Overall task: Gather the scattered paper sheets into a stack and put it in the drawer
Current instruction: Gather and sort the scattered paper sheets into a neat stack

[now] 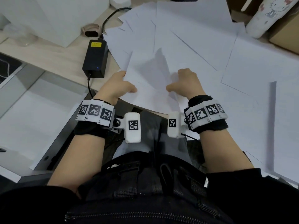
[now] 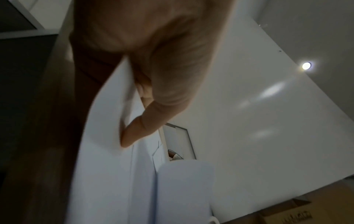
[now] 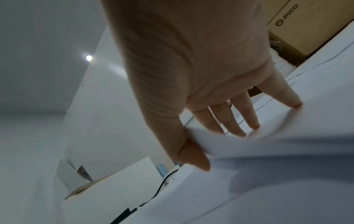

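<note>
The left hand (image 1: 119, 87) pinches the left edge of a paper sheet (image 1: 150, 88), thumb on top. The right hand (image 1: 186, 83) grips its right side, which bends. More sheets (image 1: 202, 38) lie scattered on the desk (image 1: 53, 54) beyond.

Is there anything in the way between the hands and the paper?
No. Both hands already touch the paper sheet: the left hand grips its left edge, and the right hand pinches its right side. Nothing lies between them. No drawer can be made out for certain in these views.
</note>
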